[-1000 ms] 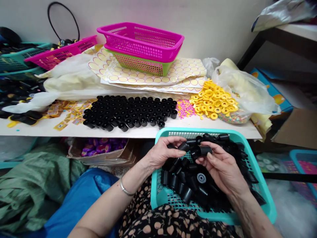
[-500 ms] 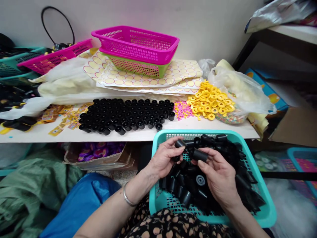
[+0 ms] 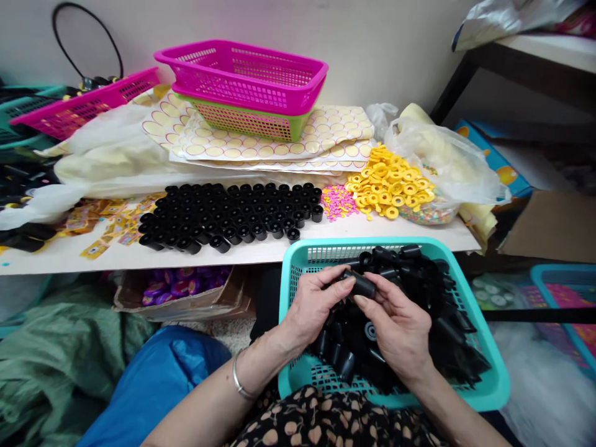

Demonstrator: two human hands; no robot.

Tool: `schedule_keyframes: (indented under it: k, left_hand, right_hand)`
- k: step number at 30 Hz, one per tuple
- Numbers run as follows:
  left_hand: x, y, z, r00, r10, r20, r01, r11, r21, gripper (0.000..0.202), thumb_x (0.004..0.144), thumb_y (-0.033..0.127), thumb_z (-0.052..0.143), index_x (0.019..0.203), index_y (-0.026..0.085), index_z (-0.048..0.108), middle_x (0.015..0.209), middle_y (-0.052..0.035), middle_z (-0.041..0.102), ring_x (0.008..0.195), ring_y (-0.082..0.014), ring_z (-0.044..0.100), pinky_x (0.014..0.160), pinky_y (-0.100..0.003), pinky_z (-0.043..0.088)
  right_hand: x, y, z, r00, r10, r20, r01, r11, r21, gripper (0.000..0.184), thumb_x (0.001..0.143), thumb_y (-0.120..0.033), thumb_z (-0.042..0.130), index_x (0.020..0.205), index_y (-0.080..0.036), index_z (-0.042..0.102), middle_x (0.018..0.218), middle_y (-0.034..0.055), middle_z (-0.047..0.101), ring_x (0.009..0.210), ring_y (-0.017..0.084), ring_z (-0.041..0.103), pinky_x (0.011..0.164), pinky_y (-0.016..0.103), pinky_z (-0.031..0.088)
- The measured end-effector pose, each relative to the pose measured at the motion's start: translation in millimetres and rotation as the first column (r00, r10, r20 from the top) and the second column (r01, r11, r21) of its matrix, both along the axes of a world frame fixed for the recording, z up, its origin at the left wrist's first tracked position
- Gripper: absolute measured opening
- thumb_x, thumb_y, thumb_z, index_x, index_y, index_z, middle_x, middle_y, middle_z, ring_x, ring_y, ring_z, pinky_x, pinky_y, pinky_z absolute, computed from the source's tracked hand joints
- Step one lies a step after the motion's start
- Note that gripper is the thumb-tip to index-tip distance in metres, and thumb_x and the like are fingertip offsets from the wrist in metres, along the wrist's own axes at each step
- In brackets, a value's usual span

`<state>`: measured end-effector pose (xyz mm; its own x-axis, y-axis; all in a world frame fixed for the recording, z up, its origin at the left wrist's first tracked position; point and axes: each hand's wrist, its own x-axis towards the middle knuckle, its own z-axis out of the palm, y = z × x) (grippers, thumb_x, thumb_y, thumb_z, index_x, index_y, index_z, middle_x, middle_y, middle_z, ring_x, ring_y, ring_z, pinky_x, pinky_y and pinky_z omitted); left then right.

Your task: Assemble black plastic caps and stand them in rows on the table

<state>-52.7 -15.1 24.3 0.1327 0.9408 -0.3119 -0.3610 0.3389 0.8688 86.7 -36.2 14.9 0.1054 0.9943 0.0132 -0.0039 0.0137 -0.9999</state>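
Observation:
Over a turquoise basket (image 3: 498, 391), my two hands meet at a black plastic cylinder (image 3: 362, 285). My left hand (image 3: 310, 307) pinches its left end between thumb and fingers. Thumb and fingertips of my right hand (image 3: 403, 329) close around the right end. Whether this is one piece or two pushed together, I cannot tell. Many loose black cylinders (image 3: 454, 320) fill the basket below; one shows a round grey end (image 3: 370, 331). On the white table (image 3: 251, 254) stand rows of short black cups (image 3: 223, 214), their open ends up.
Yellow rings (image 3: 391, 183) are heaped beside small pink and yellow bits (image 3: 339, 203). Behind them, a magenta basket (image 3: 246, 77) nests in a green one (image 3: 251, 121) on printed sheets (image 3: 270, 151). Below the table sits a cardboard box (image 3: 186, 305) of purple items. A blue bag (image 3: 158, 379) lies at left.
My hands were apart, each with a black piece; they have come together at one black cylinder. The view has shifted slightly, so the table and basket sit further left.

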Motion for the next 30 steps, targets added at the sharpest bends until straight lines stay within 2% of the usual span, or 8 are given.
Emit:
schedule_keyframes:
  k: [6, 9, 12, 14, 18, 21, 27, 30]
  left_hand:
    - [-7, -14, 15.5, 0.982, -0.014, -0.188, 0.033, 0.995, 0.097, 0.034, 0.073, 0.035, 0.072, 0.103, 0.018, 0.071, 0.095, -0.0027, 0.069, 0.088, -0.0165, 0.058, 0.082, -0.026, 0.045]
    - [-33, -13, 19.6, 0.903, 0.246, -0.352, -0.192, 0.964, 0.182, 0.045, 0.064, 0.031, 0.079, 0.107, 0.02, 0.069, 0.097, -0.0029, 0.068, 0.085, -0.0158, 0.059, 0.08, -0.026, 0.047]
    - [-77, -1, 8.2, 0.575, 0.642, -0.508, -0.511, 0.766, 0.39, 0.049, 0.061, 0.029, 0.079, 0.107, 0.019, 0.065, 0.094, -0.0022, 0.068, 0.077, -0.0128, 0.058, 0.073, -0.024, 0.047]
    - [-108, 10, -8.6, 0.351, 0.742, -0.571, -0.587, 0.65, 0.484, 0.038, 0.061, 0.029, 0.076, 0.096, 0.017, 0.066, 0.084, -0.0012, 0.067, 0.071, -0.0124, 0.057, 0.07, -0.023, 0.046]
    - [-149, 27, -44.5, 0.085, 0.734, -0.674, -0.593, 0.581, 0.558, 0.032, 0.064, 0.033, 0.07, 0.091, 0.016, 0.066, 0.075, 0.0007, 0.064, 0.065, -0.0127, 0.056, 0.066, -0.024, 0.044]
    - [-165, 28, -55.8, -0.065, 0.709, -0.702, -0.603, 0.532, 0.594, 0.033, 0.066, 0.035, 0.067, 0.092, 0.015, 0.066, 0.075, -0.0002, 0.064, 0.065, -0.0134, 0.056, 0.067, -0.025, 0.044]
    - [-187, 32, -55.5, -0.192, 0.623, -0.758, -0.605, 0.533, 0.591, 0.036, 0.065, 0.036, 0.066, 0.094, 0.014, 0.066, 0.072, 0.0002, 0.059, 0.068, -0.0156, 0.05, 0.072, -0.028, 0.041]
    - [-194, 41, -58.9, -0.233, 0.594, -0.77, -0.553, 0.57, 0.607, 0.03, 0.066, 0.038, 0.065, 0.086, 0.014, 0.064, 0.064, 0.0024, 0.052, 0.063, -0.0142, 0.045, 0.066, -0.027, 0.038]
  right_hand:
    - [-2, -1, -1.4, 0.924, 0.067, 0.376, -0.167, 0.957, 0.237, 0.038, 0.074, -0.026, 0.072, 0.112, -0.026, 0.068, 0.117, 0.0055, 0.066, 0.104, 0.025, 0.063, 0.097, 0.04, 0.05]
    - [4, 3, -2.1, 0.889, 0.132, 0.438, -0.243, 0.947, 0.209, 0.054, 0.072, -0.036, 0.074, 0.123, -0.025, 0.06, 0.124, 0.0074, 0.06, 0.105, 0.026, 0.061, 0.094, 0.04, 0.051]
    - [19, 10, -2.0, 0.867, 0.101, 0.487, -0.187, 0.974, 0.132, 0.046, 0.077, -0.042, 0.067, 0.118, -0.024, 0.061, 0.121, 0.0073, 0.06, 0.089, 0.022, 0.065, 0.081, 0.034, 0.056]
    - [34, 14, -2.7, 0.853, 0.071, 0.517, -0.155, 0.981, 0.12, 0.035, 0.079, -0.043, 0.063, 0.108, -0.023, 0.064, 0.112, 0.0068, 0.063, 0.079, 0.019, 0.065, 0.073, 0.031, 0.056]
    - [60, 14, -10.1, 0.819, 0.066, 0.569, -0.155, 0.982, 0.108, 0.031, 0.077, -0.046, 0.062, 0.098, -0.022, 0.066, 0.1, 0.0066, 0.066, 0.078, 0.02, 0.065, 0.061, 0.028, 0.054]
    - [68, 10, -15.8, 0.804, 0.064, 0.591, -0.136, 0.988, 0.078, 0.034, 0.077, -0.048, 0.062, 0.099, -0.023, 0.066, 0.098, 0.0062, 0.067, 0.079, 0.022, 0.065, 0.061, 0.03, 0.054]
    - [64, 5, -6.2, 0.744, 0.161, 0.648, -0.306, 0.945, 0.117, 0.012, 0.086, -0.031, 0.055, 0.088, -0.023, 0.064, 0.09, 0.0034, 0.065, 0.08, 0.019, 0.063, 0.075, 0.031, 0.05]
    - [63, 3, -1.0, 0.581, 0.337, 0.741, -0.478, 0.878, -0.024, 0.016, 0.088, -0.025, 0.05, 0.096, -0.022, 0.063, 0.097, 0.0048, 0.065, 0.088, 0.019, 0.061, 0.08, 0.032, 0.049]
